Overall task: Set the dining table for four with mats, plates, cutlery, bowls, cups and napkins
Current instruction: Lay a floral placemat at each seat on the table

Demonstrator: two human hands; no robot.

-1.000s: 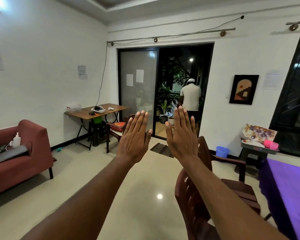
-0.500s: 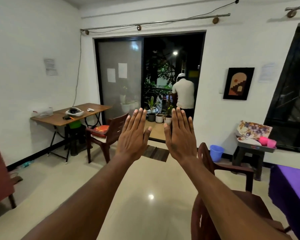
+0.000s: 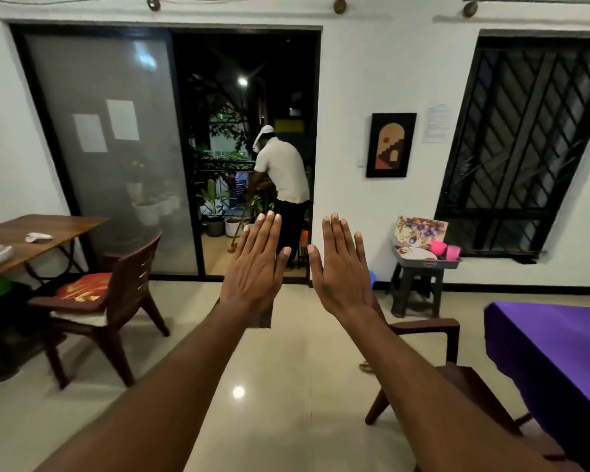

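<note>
The view has swung right and closer to the doorway; the left hand (image 3: 256, 267) and right hand (image 3: 343, 267) stay raised, backs showing, fingers straight and together, holding nothing. Purple-clothed dining table (image 3: 552, 349) at right; grey tray of plates and pink cups (image 3: 426, 258) on a dark stool (image 3: 418, 287) by the wall.

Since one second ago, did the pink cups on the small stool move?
No. The pink cups still sit in the grey tray below the flowered mat; only the camera turned.
</note>
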